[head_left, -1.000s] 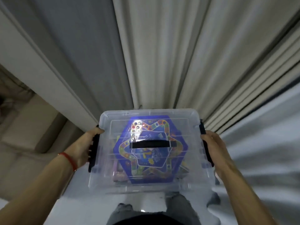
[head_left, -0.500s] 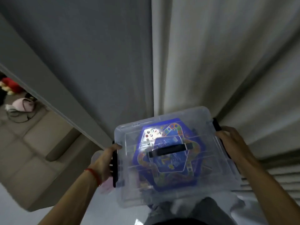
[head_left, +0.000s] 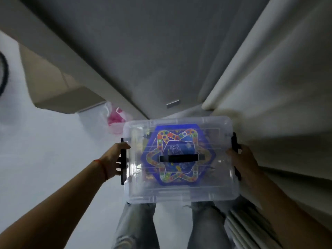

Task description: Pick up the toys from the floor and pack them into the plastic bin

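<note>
I carry a clear plastic bin (head_left: 181, 193) with its lid closed, held level in front of my legs. A black handle (head_left: 179, 158) runs across the lid's middle. Through the lid shows a blue hexagonal game board (head_left: 177, 139) with a coloured star track, and other toys under it are too blurred to name. My left hand (head_left: 115, 159) grips the black latch on the bin's left side. My right hand (head_left: 246, 162) grips the black latch on its right side.
A grey wall or door panel (head_left: 161, 60) rises ahead, with pale curtains (head_left: 278, 87) to the right. A pink-and-white plastic bag (head_left: 115, 117) lies on the light floor (head_left: 45, 141) just left of the bin. A beige sofa corner (head_left: 59, 87) stands at the left.
The view has swung left and down while I carry the bin. The curtains slid to the right, the floor and the pink bag came into sight. Both hands keep their grip.
</note>
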Available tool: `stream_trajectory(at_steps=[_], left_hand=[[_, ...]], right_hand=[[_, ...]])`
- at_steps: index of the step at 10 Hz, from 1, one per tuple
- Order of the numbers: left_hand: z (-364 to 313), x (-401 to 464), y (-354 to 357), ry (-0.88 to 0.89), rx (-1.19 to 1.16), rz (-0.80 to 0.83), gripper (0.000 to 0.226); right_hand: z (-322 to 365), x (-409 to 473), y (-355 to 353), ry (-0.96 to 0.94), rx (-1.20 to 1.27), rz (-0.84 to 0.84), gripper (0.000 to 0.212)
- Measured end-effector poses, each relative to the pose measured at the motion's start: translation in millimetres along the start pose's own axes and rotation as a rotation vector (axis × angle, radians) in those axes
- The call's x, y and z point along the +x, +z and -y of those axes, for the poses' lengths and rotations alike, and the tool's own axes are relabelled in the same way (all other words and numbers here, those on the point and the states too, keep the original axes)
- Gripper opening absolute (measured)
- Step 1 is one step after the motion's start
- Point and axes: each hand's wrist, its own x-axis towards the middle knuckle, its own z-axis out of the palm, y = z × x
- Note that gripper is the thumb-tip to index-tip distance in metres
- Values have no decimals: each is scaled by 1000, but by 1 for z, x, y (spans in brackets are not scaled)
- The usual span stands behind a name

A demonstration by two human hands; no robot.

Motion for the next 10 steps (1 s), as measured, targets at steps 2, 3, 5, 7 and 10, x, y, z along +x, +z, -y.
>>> stream_trajectory(at_steps=[2,3,5,7,10], left_hand=[[35,139,59,-162,-150,-19,46],[41,210,86,-177,-174,8,47],[33,319,131,-88,-266,49,66],[8,364,158,11,-409,38,43],[1,261,149,396,-409,-288,28]], right_hand=[[-32,160,62,-35,-270,105,28],[-52,241,91,-5,-318,93,37],[-50,359,132,61,-226,-16,50],[-24,412,154,-120,-235,27,41],[-4,316,114,-438,-275,146,36]])
